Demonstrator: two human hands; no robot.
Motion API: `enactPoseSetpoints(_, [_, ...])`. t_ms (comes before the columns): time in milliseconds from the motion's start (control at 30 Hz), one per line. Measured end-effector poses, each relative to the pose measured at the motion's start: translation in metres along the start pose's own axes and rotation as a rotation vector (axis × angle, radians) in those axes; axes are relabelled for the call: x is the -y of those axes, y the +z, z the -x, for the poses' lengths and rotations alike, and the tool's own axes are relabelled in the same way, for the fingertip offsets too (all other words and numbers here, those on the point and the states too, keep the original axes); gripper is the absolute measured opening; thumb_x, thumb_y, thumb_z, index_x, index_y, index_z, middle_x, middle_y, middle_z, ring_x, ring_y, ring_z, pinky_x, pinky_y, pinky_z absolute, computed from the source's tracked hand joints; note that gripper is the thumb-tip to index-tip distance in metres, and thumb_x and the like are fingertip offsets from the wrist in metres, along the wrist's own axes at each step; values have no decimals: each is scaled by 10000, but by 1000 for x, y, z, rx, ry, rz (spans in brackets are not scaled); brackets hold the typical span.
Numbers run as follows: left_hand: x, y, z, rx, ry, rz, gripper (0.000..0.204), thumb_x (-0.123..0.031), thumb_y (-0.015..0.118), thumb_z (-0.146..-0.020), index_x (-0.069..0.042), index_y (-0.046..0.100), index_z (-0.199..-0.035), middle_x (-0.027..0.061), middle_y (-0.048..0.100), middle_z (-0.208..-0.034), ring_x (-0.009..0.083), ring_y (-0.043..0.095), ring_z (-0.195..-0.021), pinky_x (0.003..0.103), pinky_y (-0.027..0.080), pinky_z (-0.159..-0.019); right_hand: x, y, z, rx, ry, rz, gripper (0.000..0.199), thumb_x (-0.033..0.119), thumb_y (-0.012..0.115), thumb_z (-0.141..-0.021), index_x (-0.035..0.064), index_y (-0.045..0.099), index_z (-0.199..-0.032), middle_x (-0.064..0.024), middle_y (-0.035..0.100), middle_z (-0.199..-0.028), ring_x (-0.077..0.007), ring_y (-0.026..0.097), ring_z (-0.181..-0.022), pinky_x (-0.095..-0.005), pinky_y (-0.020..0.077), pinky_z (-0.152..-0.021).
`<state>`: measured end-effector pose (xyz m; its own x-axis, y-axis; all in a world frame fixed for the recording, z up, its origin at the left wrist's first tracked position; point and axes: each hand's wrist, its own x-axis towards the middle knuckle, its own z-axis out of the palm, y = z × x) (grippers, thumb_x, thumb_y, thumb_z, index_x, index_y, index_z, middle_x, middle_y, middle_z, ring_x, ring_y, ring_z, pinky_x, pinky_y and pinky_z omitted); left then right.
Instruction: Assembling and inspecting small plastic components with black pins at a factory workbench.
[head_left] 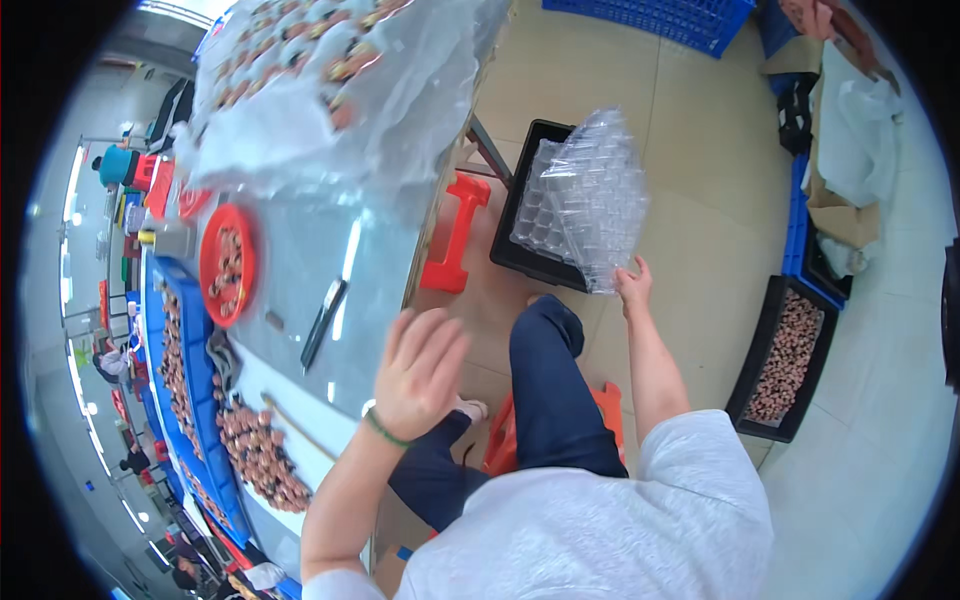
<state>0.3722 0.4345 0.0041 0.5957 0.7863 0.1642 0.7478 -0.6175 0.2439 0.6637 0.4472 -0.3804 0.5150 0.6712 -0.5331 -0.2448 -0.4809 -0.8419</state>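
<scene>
Just beyond the right hand (634,287), a clear plastic tray (608,185) with rows of small compartments stretches away from the fingers, its near corner right at the fingertips. Thumb and fingers are closed on that corner in a pinch, one finger standing up a little, though the exact contact is too small to make out. The tray slants over the right side of a black crate (507,250) on the floor, overlapping more clear compartments (537,222) within it; whether these belong to a separate tray is hard to tell. Meanwhile, the left hand (420,372) is well apart from the tray, above the near edge of the table (290,235), its fingers blurred, stretched out and slightly spread, with nothing in their grasp. Nearest to it on the tabletop lies a dark, slim tool (324,326), with a red basin (251,265) farther left and a heap of small pinkish-brown pieces (258,455) on the near side.
</scene>
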Motion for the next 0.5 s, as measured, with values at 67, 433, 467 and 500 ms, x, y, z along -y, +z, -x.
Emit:
enactPoseSetpoints(67, [-23,11,-4,-149,-25,221,358,-7,617,-672,5,544,-1022,139,557,-1007,315,483,-1008,415,358,-902,17,-17,32,97,-16,-154,586,-13,562,-776,60,315,-1303,-84,604,-789,-110,554,-639,-240,439,-518])
enactPoseSetpoints(433, [-81,120,-16,-58,-500,1502,145,-129,611,-799,15,609,-803,-19,574,-685,38,477,-643,196,396,-591,30,-91,151,58,-354,96,434,124,554,-835,46,403,-1234,-74,600,-893,-129,554,-753,-238,423,-647])
enactPoseSetpoints(467, [-81,123,-13,-75,-495,1499,145,-129,611,-799,15,609,-803,-19,574,-685,38,477,-643,196,396,-591,41,-85,159,-97,-502,125,392,179,548,-848,35,447,-1198,-76,597,-932,-134,547,-820,-249,414,-697])
enactPoseSetpoints(500, [-80,128,-8,-39,-493,1444,128,-114,611,-804,13,602,-816,-20,574,-728,41,486,-677,195,402,-628,64,-78,173,-79,-514,126,392,179,548,-848,35,447,-1198,-76,597,-932,-134,547,-820,-249,414,-697])
